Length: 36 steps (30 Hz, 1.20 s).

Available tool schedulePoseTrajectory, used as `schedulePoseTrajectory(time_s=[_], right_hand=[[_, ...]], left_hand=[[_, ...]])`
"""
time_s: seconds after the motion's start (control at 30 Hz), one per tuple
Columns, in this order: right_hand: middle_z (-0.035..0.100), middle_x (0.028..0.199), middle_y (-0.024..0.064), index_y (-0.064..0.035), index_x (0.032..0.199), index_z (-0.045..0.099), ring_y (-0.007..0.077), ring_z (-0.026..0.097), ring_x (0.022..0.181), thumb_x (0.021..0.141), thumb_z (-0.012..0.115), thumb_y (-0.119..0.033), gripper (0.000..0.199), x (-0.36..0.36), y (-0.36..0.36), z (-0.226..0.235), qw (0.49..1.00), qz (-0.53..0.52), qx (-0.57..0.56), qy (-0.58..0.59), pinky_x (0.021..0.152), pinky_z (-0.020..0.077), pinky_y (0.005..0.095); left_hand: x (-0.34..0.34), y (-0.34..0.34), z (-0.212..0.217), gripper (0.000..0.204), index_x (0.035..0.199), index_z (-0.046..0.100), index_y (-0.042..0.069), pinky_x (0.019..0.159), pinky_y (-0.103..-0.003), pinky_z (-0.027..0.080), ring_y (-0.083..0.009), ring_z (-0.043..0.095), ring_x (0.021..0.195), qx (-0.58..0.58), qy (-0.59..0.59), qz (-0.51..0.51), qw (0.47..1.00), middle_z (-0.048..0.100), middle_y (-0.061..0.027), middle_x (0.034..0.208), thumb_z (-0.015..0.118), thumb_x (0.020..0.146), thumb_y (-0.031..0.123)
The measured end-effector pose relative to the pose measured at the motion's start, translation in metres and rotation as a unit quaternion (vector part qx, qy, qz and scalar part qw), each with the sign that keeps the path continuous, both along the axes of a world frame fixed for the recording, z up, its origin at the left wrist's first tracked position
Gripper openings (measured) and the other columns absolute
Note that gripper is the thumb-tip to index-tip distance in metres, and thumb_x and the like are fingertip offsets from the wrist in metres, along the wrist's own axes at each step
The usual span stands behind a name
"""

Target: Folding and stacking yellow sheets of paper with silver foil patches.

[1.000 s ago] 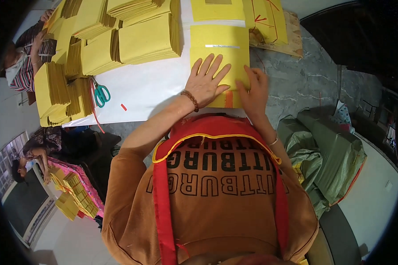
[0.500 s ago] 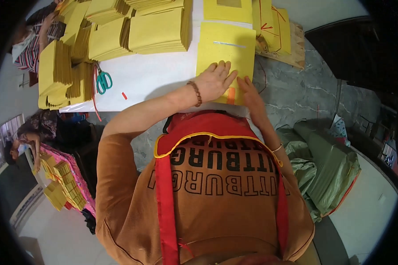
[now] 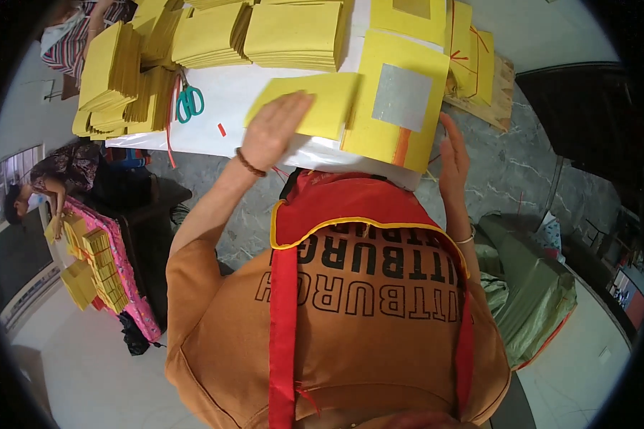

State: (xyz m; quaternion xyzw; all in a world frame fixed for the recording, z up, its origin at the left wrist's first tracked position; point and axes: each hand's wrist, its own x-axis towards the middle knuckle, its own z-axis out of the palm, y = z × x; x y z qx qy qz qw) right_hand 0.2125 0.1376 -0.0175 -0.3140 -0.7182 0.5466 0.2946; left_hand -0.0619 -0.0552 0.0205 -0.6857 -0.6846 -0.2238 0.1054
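My left hand (image 3: 273, 130) lies with its fingers stretched over a folded yellow paper piece (image 3: 329, 100), left of the work spot on the white-covered table. To the right of that piece is a yellow paper stack (image 3: 368, 93) whose top shows a silver-grey square (image 3: 402, 96) and an orange strip (image 3: 402, 146) near its lower edge. My right hand (image 3: 454, 156) is upright just off the stack's right edge, its fingers extended and nothing visible in it. Whether the left thumb grips the folded piece from below is hidden.
Stacks of folded yellow paper (image 3: 293, 36) line the table's far side. Green-handled scissors (image 3: 189, 105) and a small red scrap (image 3: 222, 129) lie on the white cover (image 3: 215, 86). Tied yellow bundles (image 3: 483, 64) sit on a board at right. Another person (image 3: 57, 168) works at far left.
My left hand has swung left from the stack together with the folded yellow piece, uncovering the silver square. My right hand has moved off the paper to the right. The whole view has shifted.
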Motion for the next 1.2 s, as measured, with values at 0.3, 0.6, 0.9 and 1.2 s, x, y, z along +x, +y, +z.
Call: schedulePoseTrajectory(time_s=[0.3,0.6,0.9,1.2], right_hand=[[0.059,0.119,-0.0003,-0.0154,0.106,0.065,0.0252,0.043,0.125,0.081,0.063,-0.019,0.025,-0.007,0.006,-0.025,0.94,0.051,0.295,-0.164,0.1,0.0245,0.0427],[0.06,0.119,-0.0012,-0.0147,0.102,0.066,0.0276,0.042,0.125,0.079,0.065,-0.02,0.024,-0.005,0.005,-0.043,0.969,0.032,0.216,-0.118,0.101,0.0248,0.0429],[0.06,0.118,0.0072,-0.0057,0.095,0.066,0.0267,0.044,0.121,0.083,0.061,-0.018,0.017,-0.005,0.007,-0.045,0.994,0.041,0.096,-0.04,0.103,0.0306,0.037],[0.06,0.116,0.0114,0.0031,0.086,0.065,0.0232,0.046,0.117,0.095,0.044,-0.022,0.034,-0.007,0.01,-0.043,0.999,0.021,-0.037,0.018,0.1,0.0325,0.033]], left_hand=[[-0.029,-0.035,-0.089,0.05,0.125,0.049,0.005,0.098,-0.043,0.034,-0.0319,0.044,0.115,-0.124,-0.006,0.062,0.99,0.049,-0.0134,0.125,0.06,0.081,0.026],[-0.003,0.008,-0.043,0.03,0.104,0.06,0.005,0.083,-0.04,0.039,-0.0298,0.051,0.101,-0.049,-0.027,0.007,0.998,0.057,-0.0119,0.108,0.063,0.08,0.023],[0.063,0.059,-0.027,0.027,0.101,0.061,0.004,0.079,-0.035,0.043,-0.0261,0.054,0.093,-0.086,-0.083,-0.222,0.968,0.059,-0.0084,0.096,0.066,0.078,0.019],[0.052,0.073,-0.02,0.019,0.083,0.064,0.002,0.068,-0.035,0.046,-0.0278,0.057,0.075,-0.179,-0.323,-0.148,0.917,0.06,-0.0116,0.076,0.059,0.085,0.019]])
